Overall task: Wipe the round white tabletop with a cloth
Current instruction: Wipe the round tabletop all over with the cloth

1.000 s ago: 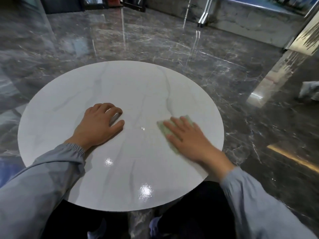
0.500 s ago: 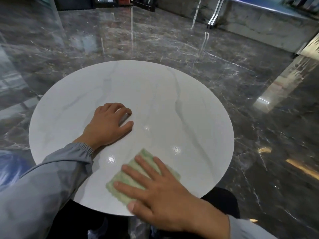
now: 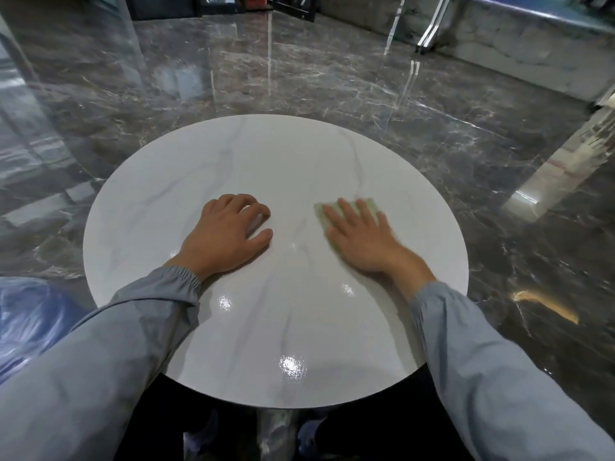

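The round white tabletop [image 3: 273,161] with faint grey veins fills the middle of the view. A pale green cloth [image 3: 369,205] lies on its right half, mostly covered by my right hand [image 3: 362,241], which presses flat on it with fingers spread. Only the cloth's far edge and left corner show past the fingertips. My left hand [image 3: 226,237] rests on the bare tabletop left of centre, fingers loosely curled, holding nothing.
Glossy dark marble floor [image 3: 299,78] surrounds the table. A blue plastic-wrapped shape [image 3: 30,321] sits low at the left. A stone counter [image 3: 532,51] with metal legs stands at the far right. My dark-trousered legs show under the near rim.
My right hand has slid the cloth from the near edge of the tabletop back out to the right-middle. The left hand has stayed in place.
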